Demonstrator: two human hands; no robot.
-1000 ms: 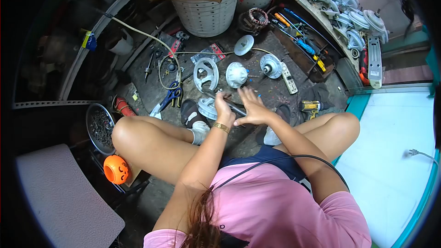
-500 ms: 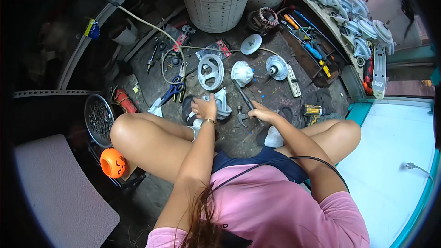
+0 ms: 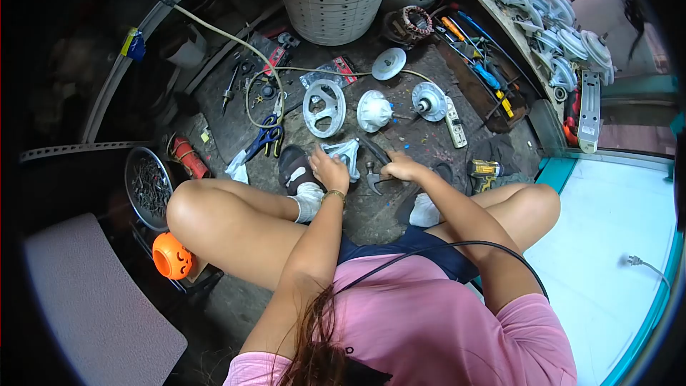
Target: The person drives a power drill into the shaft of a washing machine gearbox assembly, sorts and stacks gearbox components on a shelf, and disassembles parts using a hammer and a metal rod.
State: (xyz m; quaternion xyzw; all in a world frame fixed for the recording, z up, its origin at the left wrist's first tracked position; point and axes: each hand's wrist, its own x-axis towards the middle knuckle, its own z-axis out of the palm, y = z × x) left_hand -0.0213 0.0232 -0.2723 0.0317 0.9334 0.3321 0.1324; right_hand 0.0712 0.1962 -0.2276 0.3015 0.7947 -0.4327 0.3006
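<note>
My left hand [image 3: 329,170] is curled over a silver-grey cast metal part [image 3: 348,153] on the floor, beside my shoe [image 3: 291,164]. My right hand [image 3: 401,167] grips a dark bar-shaped tool [image 3: 374,149], whose far end points up and left toward the metal part. Just left of the right fingers shows the steel head of a claw hammer [image 3: 373,179]; whether the hand also holds it I cannot tell. Beyond the hands lie a spoked metal wheel [image 3: 324,108], a white domed hub [image 3: 373,111] and a round flanged part [image 3: 429,102].
Blue-handled scissors [image 3: 269,136] and a red tool [image 3: 189,156] lie at left, near a bowl of screws [image 3: 148,189]. A power strip [image 3: 454,123], a yellow drill [image 3: 486,169] and a tool tray [image 3: 486,71] are at right. A white perforated bucket [image 3: 332,11] stands behind.
My left hand has shifted slightly right and down over the metal part, showing more of the shoe. The dark tool in my right hand has swung lower. The view has shifted slightly.
</note>
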